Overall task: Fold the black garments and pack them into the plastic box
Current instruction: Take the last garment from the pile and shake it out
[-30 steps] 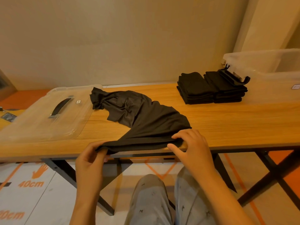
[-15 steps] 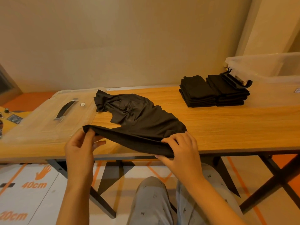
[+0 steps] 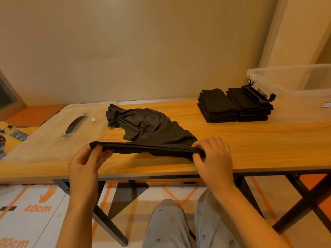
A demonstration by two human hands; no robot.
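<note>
A crumpled black garment (image 3: 152, 129) lies on the wooden table (image 3: 250, 145), its near hem stretched into a straight band just above the tabletop. My left hand (image 3: 86, 163) pinches the hem's left end, and my right hand (image 3: 213, 156) grips its right end. Two stacks of folded black garments (image 3: 232, 106) sit at the back right, beside the clear plastic box (image 3: 295, 83). The box is open at the top, with a black latch hanging over the nearer stack.
The box's clear lid (image 3: 59, 129) with a black handle lies flat on the table's left part, touching the garment's far sleeve. A yellow device with knobs (image 3: 9, 133) sits at the far left edge. My knees are under the table's front edge.
Both hands lifted the hem off the front edge and drew it apart, the left hand moving left and farther onto the table. The hem now runs straight and taut.
</note>
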